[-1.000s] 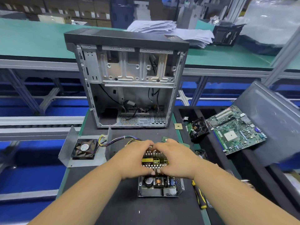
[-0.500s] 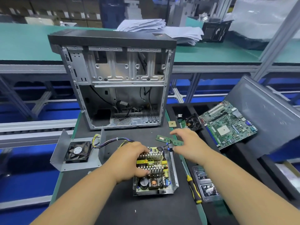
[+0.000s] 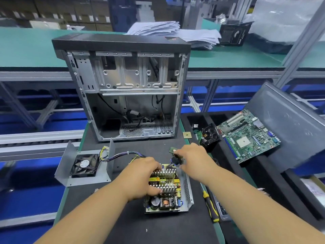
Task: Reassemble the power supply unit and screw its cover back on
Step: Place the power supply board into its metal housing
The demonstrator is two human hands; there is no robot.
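The open power supply base (image 3: 188, 192) lies on the black mat with its circuit board (image 3: 167, 202) and finned heatsinks showing. My left hand (image 3: 142, 178) grips the board, fingers over the far heatsink and thumb at the near one. My right hand (image 3: 192, 161) is at the unit's far right corner and pinches a black connector (image 3: 176, 160) on its wires. The metal cover (image 3: 70, 162) with a black fan (image 3: 84, 166) lies to the left. A coloured cable bundle (image 3: 121, 154) joins it to the unit.
An empty computer case (image 3: 126, 95) stands behind. A green memory stick (image 3: 171, 149) lies under my right fingers. A yellow-black screwdriver (image 3: 210, 206) lies to the right. A processor chip (image 3: 187, 135), a cooler fan (image 3: 210, 136), a motherboard (image 3: 246, 136) and a grey side panel (image 3: 290, 127) are farther right.
My right hand has left the heatsinks, moved to the unit's far right corner and taken hold of the black connector. My left hand stays on the board.
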